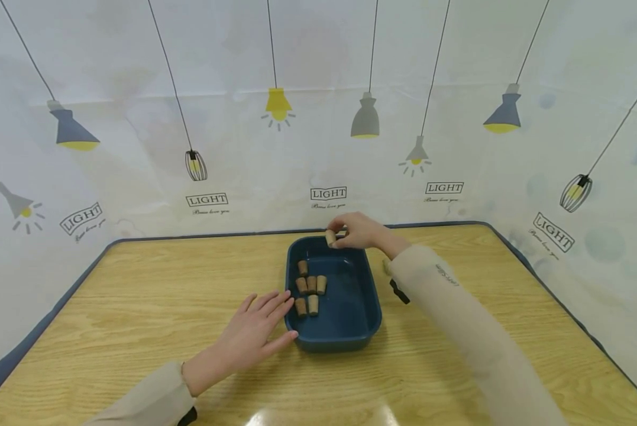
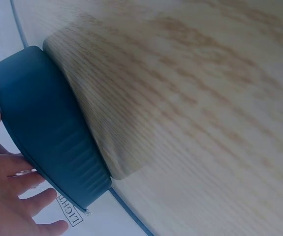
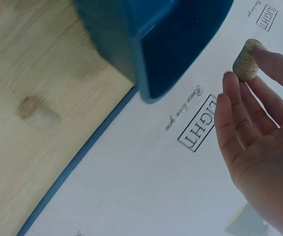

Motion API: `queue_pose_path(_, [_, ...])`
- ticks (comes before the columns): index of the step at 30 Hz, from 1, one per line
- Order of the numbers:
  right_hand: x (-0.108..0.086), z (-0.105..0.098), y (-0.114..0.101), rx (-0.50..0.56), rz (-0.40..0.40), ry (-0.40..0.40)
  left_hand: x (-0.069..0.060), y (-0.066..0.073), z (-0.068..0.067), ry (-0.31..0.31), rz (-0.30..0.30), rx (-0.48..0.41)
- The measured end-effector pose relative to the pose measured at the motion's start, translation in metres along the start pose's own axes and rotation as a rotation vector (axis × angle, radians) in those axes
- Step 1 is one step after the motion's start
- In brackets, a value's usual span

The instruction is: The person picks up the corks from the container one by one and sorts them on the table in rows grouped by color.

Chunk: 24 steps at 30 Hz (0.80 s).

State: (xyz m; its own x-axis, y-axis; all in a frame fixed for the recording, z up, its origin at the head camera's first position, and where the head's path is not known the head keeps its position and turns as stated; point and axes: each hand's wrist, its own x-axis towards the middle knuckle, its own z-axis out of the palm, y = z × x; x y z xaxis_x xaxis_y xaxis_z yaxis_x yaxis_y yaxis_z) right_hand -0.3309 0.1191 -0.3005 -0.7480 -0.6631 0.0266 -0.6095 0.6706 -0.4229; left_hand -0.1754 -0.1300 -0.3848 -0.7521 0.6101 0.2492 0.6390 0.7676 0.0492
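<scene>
Our tray (image 1: pixel 329 345) holds six corks (image 1: pixel 311 285); right hand (image 1: pixel 359 231) pinches a seventh (image 1: pixel 330 238) at twelve o'clock, relaxed left hand (image 1: pixel 249 332) touches at eight; one cork (image 3: pixel 28 107) remains outside.

There is one blue tray (image 1: pixel 347 305); inside the tray sit six corks, four brown ones (image 1: pixel 303 268) and two paler ones (image 1: pixel 321 285); one more pale cork (image 1: pixel 330 238) is above the tray's far rim; one blurred, cork-like piece (image 3: pixel 29 106) lies right of the tray; two hands show, the left hand (image 1: pixel 251 334) at the tray's left side, the right hand (image 1: pixel 359 229) at its far rim; eight printed lamps (image 1: pixel 365 120) and five LIGHT labels (image 1: pixel 328 193) appear beyond the tray.
</scene>
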Motion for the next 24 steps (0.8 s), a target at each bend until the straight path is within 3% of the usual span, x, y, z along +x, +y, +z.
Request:
queue_pose_path(6, [-0.013,-0.005,0.012,-0.013,0.052,-0.011,0.0,0.0,0.001,0.002,0.003,0.005])
queue_pose_path(19, [-0.044,-0.013,0.048,-0.012,0.041,0.043,0.0,0.001,-0.001,0.004,0.007,-0.001])
queue_pose_path(24, [-0.056,-0.013,0.061,0.007,0.083,0.05,0.0,0.0,0.0,0.007,0.013,-0.002])
